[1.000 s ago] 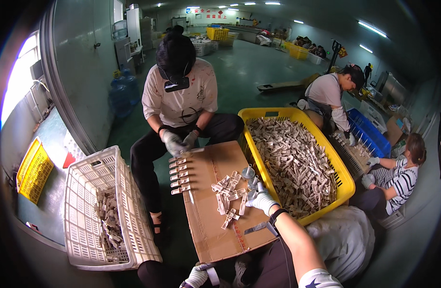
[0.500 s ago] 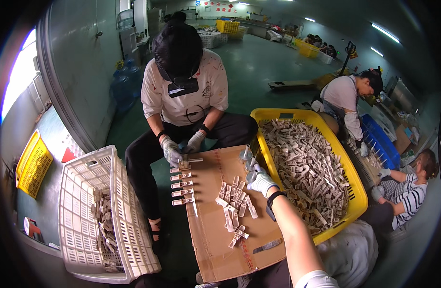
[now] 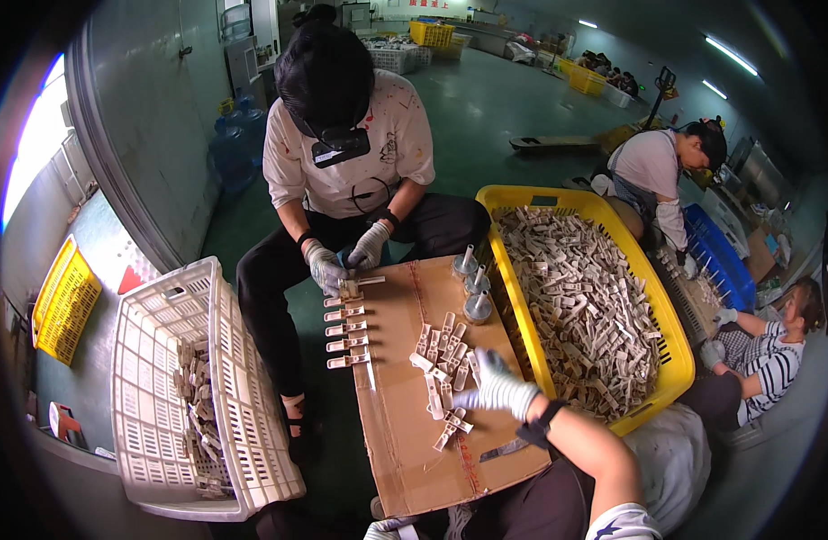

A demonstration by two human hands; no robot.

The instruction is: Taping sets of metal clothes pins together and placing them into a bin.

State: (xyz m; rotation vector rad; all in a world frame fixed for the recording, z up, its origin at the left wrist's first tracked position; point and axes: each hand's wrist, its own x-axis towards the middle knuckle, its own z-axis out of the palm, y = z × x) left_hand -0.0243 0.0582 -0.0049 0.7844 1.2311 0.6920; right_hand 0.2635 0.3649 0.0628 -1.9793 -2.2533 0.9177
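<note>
My right hand, in a white knit glove, reaches over the cardboard sheet with its fingers apart and nothing in them. Its fingertips are at the right edge of a loose heap of pale, slotted clip-like plastic pieces. My left hand, also gloved, shows only in part at the lower edge, by the cardboard's near side; its fingers are mostly cut off. Beyond my right hand stand three grey round-based holders with upright pins. A row of similar pieces lies along the cardboard's left edge.
Opposite, a person's gloved hands work on a piece at the cardboard's far left corner. A yellow crate full of pieces stands right, a white crate left. A dark flat blade-like strip lies near my right wrist. Two people sit farther right.
My right hand has let go of a pinned holder and come nearer, to the heap of pieces. My left hand now shows more at the lower edge.
</note>
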